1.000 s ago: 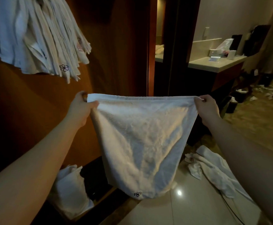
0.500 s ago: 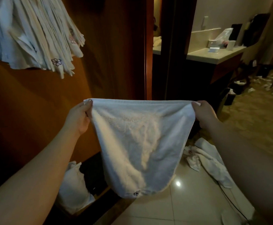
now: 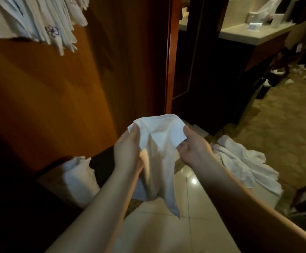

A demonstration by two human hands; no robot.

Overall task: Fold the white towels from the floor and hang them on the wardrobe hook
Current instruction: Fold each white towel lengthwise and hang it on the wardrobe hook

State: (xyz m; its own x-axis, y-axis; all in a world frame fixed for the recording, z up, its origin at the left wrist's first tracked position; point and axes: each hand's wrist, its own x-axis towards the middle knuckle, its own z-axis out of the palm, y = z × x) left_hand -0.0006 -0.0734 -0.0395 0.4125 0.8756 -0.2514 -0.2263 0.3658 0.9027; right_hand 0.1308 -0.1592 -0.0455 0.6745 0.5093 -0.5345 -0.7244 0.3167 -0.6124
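Hung towels (image 3: pixel 39 21) crowd the wardrobe door up left. The left hand (image 3: pixel 128 150) and right hand (image 3: pixel 192 148) pinch one white towel (image 3: pixel 159 143) by its top corners, close together — soft, light, floppy, best gripped at edges. More towels (image 3: pixel 243 161) lie on the floor.

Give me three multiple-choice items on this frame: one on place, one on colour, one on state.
1. The crumpled white towels on the floor lie:
A. right of the hands
B. on the counter
C. on a hook

2. The cloth towel held between the hands is:
A. blue
B. white
C. red

3. The left hand and right hand:
A. hang idle
B. press the floor
C. both grip the towel

Key: 1 A, the pile lies on the tiles at right; 2 B, plain white; 3 C, the fingers pinch its top edge.
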